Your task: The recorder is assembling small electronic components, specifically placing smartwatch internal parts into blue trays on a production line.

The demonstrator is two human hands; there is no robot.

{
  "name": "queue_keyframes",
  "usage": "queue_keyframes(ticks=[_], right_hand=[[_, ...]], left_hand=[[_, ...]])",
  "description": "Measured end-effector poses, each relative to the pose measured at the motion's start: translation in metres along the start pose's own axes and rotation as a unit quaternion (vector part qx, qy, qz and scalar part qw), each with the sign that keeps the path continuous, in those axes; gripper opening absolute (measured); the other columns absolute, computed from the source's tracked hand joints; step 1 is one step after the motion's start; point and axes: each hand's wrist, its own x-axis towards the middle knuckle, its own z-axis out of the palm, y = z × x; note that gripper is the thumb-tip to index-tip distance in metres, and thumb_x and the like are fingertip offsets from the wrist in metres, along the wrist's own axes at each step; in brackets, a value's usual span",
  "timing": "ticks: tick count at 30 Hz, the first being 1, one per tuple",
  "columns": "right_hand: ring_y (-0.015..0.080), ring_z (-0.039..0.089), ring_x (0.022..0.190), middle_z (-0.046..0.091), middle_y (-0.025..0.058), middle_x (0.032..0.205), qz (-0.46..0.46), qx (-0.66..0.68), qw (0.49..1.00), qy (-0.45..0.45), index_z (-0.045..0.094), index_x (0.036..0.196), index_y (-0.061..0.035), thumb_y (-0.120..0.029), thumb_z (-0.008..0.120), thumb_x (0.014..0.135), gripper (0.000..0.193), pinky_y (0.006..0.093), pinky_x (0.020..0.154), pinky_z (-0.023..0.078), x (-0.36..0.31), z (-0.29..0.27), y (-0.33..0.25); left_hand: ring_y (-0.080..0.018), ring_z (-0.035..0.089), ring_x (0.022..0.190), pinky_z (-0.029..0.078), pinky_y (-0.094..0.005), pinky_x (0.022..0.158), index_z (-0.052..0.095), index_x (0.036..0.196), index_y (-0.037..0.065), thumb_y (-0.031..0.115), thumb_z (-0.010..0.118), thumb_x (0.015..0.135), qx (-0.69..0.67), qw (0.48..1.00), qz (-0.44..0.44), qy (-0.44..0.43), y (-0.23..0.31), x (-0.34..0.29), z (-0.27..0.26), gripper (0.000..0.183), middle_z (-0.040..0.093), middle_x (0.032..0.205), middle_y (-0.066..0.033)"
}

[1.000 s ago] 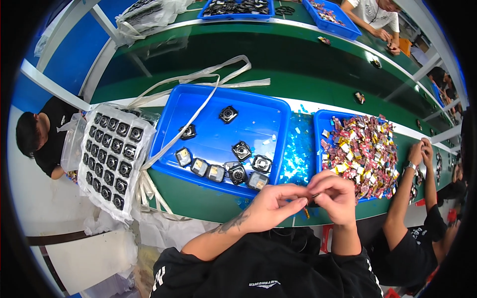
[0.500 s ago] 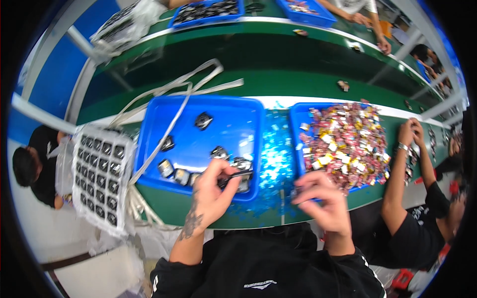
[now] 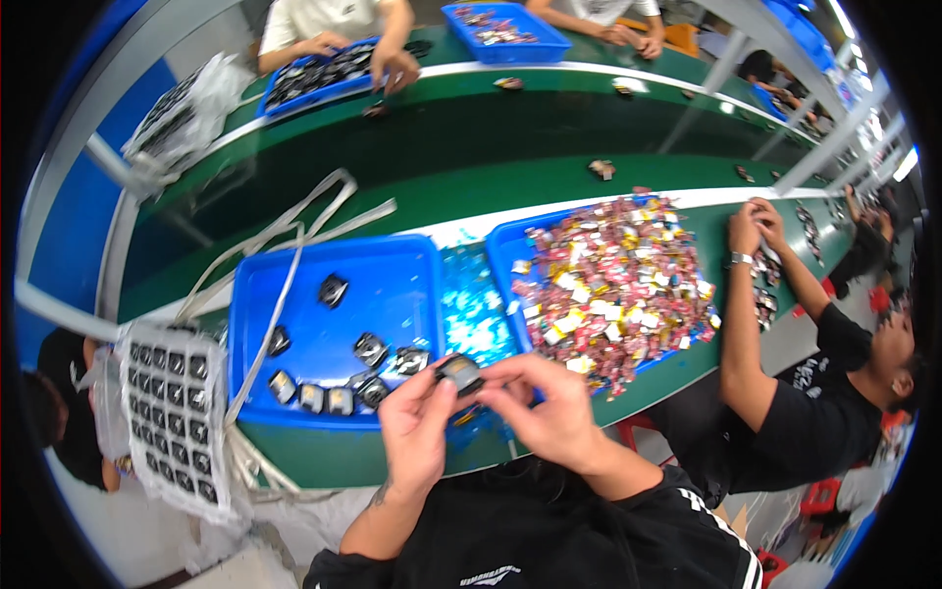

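My left hand [image 3: 417,427] pinches a small black, squarish part [image 3: 458,373] with a grey face, close in front of my body. The fingertips of my right hand [image 3: 554,412] are closed at the part's right end. Just beyond my left hand is a blue tray [image 3: 392,280] with several similar black parts [image 3: 370,349] scattered in it, some showing a pale face. To the right, a second blue tray [image 3: 502,260] carries a heap of small pink, yellow and silver pieces [image 3: 613,294].
White straps [image 3: 294,240] lie across the left tray. A white plastic tray of black parts [image 3: 172,412] stands at the left. Blue film [image 3: 476,304] covers the bench between the trays. Co-workers sit at the right and across the green bench [image 3: 471,201].
My hands have come together at the small black part; the right hand moved left to it, and the left lifted out from over the left tray. The view has shifted.
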Motion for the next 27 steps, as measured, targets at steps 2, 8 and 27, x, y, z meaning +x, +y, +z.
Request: queue_keyframes(ticks=[2, 8, 27], right_hand=[[0.0122, 0.051, 0.053, 0.062, 0.0052, 0.069, -0.038, -0.064, 0.997, 0.019, 0.07, 0.091, -0.0037, 0.0, 0.075, 0.077, 0.016, 0.0278, 0.048, 0.04, 0.002, -0.006, 0.005], [0.0178, 0.054, 0.053, 0.065, 0.0076, 0.073, -0.085, -0.114, 0.989, -0.032, 0.069, 0.085, -0.0019, 0.002, 0.073, 0.077, 0.01, 0.0308, 0.049, 0.042, 0.012, -0.006, -0.013], [0.0272, 0.065, 0.064, 0.068, 0.0082, 0.074, -0.089, -0.162, 0.979, -0.091, 0.067, 0.078, -0.0039, -0.002, 0.073, 0.076, 0.006, 0.0364, 0.058, 0.049, 0.023, -0.004, -0.028]], left_hand=[[-0.0193, 0.064, 0.105, 0.053, -0.033, 0.093, 0.052, 0.13, -0.01, 0.003, 0.055, 0.097, 0.03, 0.999, -0.011, -0.02, 0.0, 0.001, 0.001, 0.036, 0.064, 0.118, -0.0158], [-0.0223, 0.062, 0.11, 0.052, -0.0374, 0.097, 0.048, 0.133, -0.011, 0.003, 0.054, 0.098, 0.062, 0.998, -0.019, -0.028, 0.001, -0.003, 0.002, 0.039, 0.063, 0.121, -0.0177], [-0.0224, 0.061, 0.113, 0.05, -0.0331, 0.097, 0.046, 0.135, -0.012, -0.002, 0.053, 0.097, 0.144, 0.987, -0.002, -0.068, 0.006, -0.012, -0.008, 0.04, 0.061, 0.125, -0.0192]])
